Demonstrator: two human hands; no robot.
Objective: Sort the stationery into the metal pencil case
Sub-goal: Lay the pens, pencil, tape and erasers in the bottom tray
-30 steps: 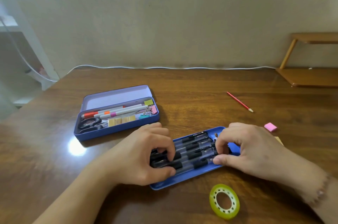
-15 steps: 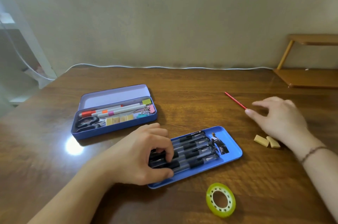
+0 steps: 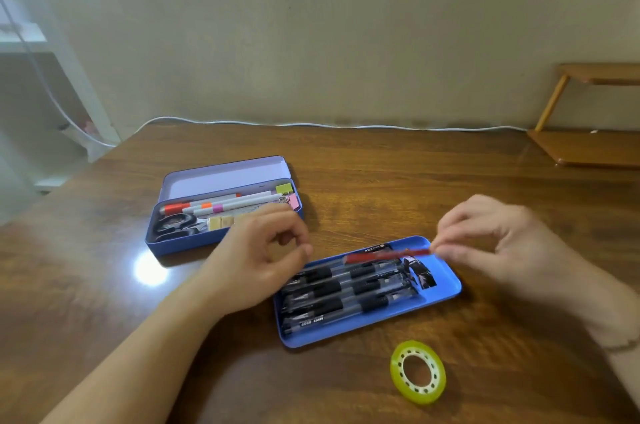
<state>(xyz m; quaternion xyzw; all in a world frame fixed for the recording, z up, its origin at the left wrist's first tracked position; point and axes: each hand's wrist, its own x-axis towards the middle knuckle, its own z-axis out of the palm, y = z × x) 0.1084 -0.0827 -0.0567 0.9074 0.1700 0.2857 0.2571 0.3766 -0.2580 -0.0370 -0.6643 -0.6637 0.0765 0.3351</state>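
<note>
Two hands hover over my blue metal tray (image 3: 446,288) of black pens (image 3: 346,288). Right hand (image 3: 498,243) pinches a red pencil (image 3: 388,255) above the pens; left hand (image 3: 259,257) hangs loosely curled, holding nothing.

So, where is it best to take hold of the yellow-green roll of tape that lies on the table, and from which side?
Take the yellow-green ring of tape from above, I think, with one finger in its open centre hole and the thumb on the outer rim. It lies flat on the wooden table, so its thin side wall offers little to pinch. It lies apart from the blue tray.
</note>
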